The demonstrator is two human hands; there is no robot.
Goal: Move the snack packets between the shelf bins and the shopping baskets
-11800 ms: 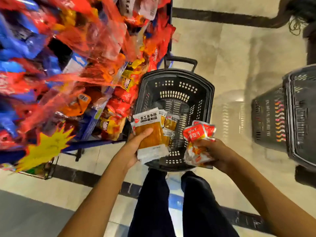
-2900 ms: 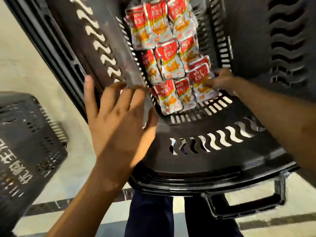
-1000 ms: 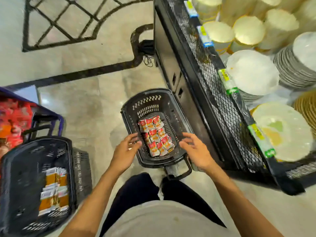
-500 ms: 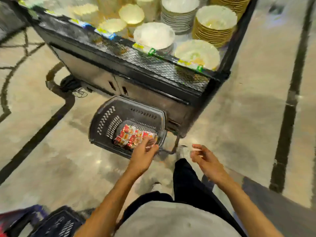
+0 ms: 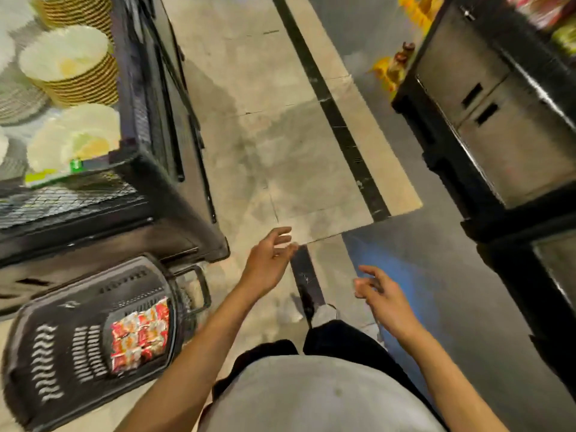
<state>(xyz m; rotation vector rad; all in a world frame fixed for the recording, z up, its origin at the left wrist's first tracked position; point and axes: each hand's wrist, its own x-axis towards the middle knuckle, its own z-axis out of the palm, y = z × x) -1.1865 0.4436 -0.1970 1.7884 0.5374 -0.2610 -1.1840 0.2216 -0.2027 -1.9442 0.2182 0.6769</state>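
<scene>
Snack packets point(image 5: 140, 338) lie in the basket point(image 5: 56, 353), well left of the left hand point(image 5: 269, 260) and right hand point(image 5: 383, 299), both loosely spread.

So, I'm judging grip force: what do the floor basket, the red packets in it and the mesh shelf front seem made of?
The basket looks like matt black moulded plastic: patterned slots pierce its walls. The red packets look like glossy printed film, catching light. The mesh shelf front seems dark metal wire in a diamond weave, though blur leaves that open.
</scene>
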